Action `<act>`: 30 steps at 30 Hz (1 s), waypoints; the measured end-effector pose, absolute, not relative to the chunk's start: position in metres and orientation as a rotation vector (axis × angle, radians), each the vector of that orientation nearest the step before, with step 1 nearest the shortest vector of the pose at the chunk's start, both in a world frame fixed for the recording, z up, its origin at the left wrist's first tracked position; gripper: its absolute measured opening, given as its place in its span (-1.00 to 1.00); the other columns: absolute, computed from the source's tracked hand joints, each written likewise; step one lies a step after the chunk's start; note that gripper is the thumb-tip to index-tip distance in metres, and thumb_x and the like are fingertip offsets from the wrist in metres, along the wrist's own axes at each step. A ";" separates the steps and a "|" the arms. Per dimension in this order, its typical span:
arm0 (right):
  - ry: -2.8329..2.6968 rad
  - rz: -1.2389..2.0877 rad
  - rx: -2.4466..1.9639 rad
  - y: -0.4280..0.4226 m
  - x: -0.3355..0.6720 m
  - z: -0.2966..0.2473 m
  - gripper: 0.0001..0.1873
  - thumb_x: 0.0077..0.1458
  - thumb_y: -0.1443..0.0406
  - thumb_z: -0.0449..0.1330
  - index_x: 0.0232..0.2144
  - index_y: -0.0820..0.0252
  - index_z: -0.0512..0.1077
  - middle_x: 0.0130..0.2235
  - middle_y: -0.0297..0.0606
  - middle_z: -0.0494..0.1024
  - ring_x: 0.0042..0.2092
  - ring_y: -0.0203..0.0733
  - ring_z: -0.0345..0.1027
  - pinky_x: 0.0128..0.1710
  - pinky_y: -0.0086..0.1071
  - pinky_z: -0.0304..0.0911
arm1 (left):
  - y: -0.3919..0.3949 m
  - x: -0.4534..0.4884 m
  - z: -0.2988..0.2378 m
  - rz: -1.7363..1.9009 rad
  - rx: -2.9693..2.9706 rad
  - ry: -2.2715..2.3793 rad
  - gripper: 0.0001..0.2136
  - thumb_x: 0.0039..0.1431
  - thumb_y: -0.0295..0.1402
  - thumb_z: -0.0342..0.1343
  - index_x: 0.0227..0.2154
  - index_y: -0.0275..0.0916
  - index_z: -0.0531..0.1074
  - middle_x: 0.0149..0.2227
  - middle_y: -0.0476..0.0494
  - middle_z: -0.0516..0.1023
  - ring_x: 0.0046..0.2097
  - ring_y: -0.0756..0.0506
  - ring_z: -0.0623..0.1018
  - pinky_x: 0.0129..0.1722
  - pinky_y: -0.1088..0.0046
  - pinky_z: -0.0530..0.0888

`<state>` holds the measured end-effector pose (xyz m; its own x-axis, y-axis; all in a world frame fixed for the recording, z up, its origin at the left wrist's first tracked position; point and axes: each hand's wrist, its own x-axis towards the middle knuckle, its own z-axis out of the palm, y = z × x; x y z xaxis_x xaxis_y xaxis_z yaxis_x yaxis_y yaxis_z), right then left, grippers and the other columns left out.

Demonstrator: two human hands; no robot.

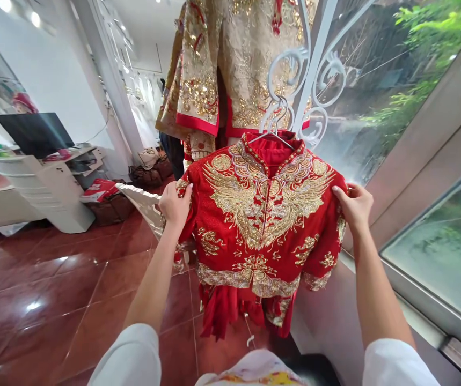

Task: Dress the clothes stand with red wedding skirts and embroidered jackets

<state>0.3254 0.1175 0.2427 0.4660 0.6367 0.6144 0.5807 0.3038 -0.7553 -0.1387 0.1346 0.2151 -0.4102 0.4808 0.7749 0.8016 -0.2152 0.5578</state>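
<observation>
A short red jacket [234,214] with gold embroidery and a stand-up collar hangs upright in front of me on a metal hanger [277,127]. My left hand [176,206] pinches its sleeve near the shoulder on the left. On the opposite side, my right hand [355,206] grips the other sleeve just below the shoulder, with the thumb on the front. Both sleeves are held out sideways. Below the jacket's hem, red cloth [220,316] with gold trim hangs down.
Behind the jacket hangs a gold sequined garment [246,64] with red edging. White scrolled ironwork [290,75] stands by the window [415,241] at right. To the left are a counter [49,187] with a monitor [33,134], bags [149,171] and a white slatted piece [141,203].
</observation>
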 end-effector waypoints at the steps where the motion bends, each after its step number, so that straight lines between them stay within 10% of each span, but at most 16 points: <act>1: -1.177 -0.027 -1.384 0.116 0.322 0.241 -0.46 -0.15 -0.02 0.22 -0.21 0.25 0.44 -0.34 -0.20 0.50 -0.37 -0.19 0.29 -0.30 -0.28 0.23 | 0.132 -0.135 0.210 -1.631 -1.526 -1.747 -0.68 0.16 -0.16 -0.04 -0.19 -0.32 0.36 -0.18 -0.32 0.46 -0.08 -0.23 0.43 -0.07 0.27 0.30; 9: -1.195 -0.500 -1.442 0.070 0.228 0.247 -0.67 0.10 0.09 0.03 -0.45 0.21 0.39 -0.35 -0.14 0.46 -0.30 -0.15 0.25 -0.22 -0.26 0.11 | 0.109 -0.108 0.196 -1.727 -1.460 -1.762 -0.56 0.21 -0.23 -0.09 0.10 -0.35 0.19 0.11 -0.43 0.28 0.18 -0.30 0.21 0.19 0.06 0.03; 24: -1.104 0.769 -1.136 0.093 0.138 0.280 -0.73 0.01 0.27 0.07 -0.67 0.25 0.30 -0.74 -0.44 0.19 -0.67 -0.43 -0.03 -0.65 -0.48 -0.19 | 0.082 -0.013 0.163 -1.246 -1.930 -1.557 -0.42 0.17 -0.12 -0.05 0.23 -0.19 0.09 0.30 -0.25 0.02 0.30 -0.33 0.00 0.23 -0.08 -0.11; 30: -1.078 0.806 -1.011 0.084 0.135 0.270 -0.77 -0.10 0.36 0.08 -0.72 0.21 0.18 -0.76 -0.51 0.08 -0.68 -0.49 -0.14 -0.67 -0.51 -0.27 | 0.085 -0.016 0.160 -1.255 -1.969 -1.579 -0.41 0.17 -0.11 -0.04 0.23 -0.18 0.09 0.30 -0.24 0.00 0.31 -0.32 -0.02 0.24 -0.08 -0.14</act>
